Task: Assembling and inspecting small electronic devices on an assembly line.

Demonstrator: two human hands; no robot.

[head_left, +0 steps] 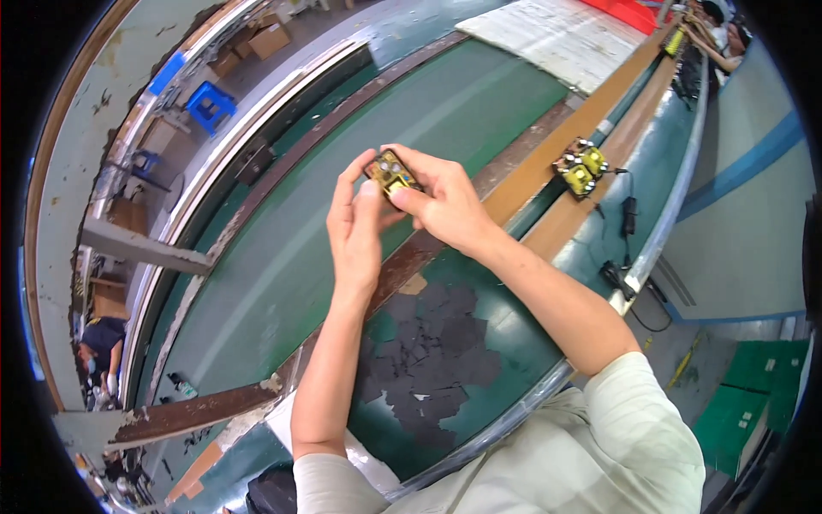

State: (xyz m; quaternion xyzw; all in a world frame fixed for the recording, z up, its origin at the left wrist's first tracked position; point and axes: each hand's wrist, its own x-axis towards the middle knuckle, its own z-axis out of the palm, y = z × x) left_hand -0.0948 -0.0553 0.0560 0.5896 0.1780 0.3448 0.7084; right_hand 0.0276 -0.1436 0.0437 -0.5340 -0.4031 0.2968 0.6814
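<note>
Above the green conveyor belt (282,248), a small circuit board in a black casing (392,163) is held between my two hands. Its yellow and silver parts face up. My left hand (353,218) grips its left side, thumb at the near edge. From the right, my right hand (449,195) holds the other side, its thumb pressed on the yellow part near the lower end. Some fingers of both hands are hidden behind the casing. Below my forearms, many thin black sheets (445,334) lie scattered and overlapping on the green bench top.
Several yellow circuit boards (582,168) sit clustered on the wooden strip to the right. Black cables with an adapter (629,216) lie beside them. A metal rail (522,403) edges the bench near me. Other people work at the far right and far left. A blue stool (211,106) stands beyond.
</note>
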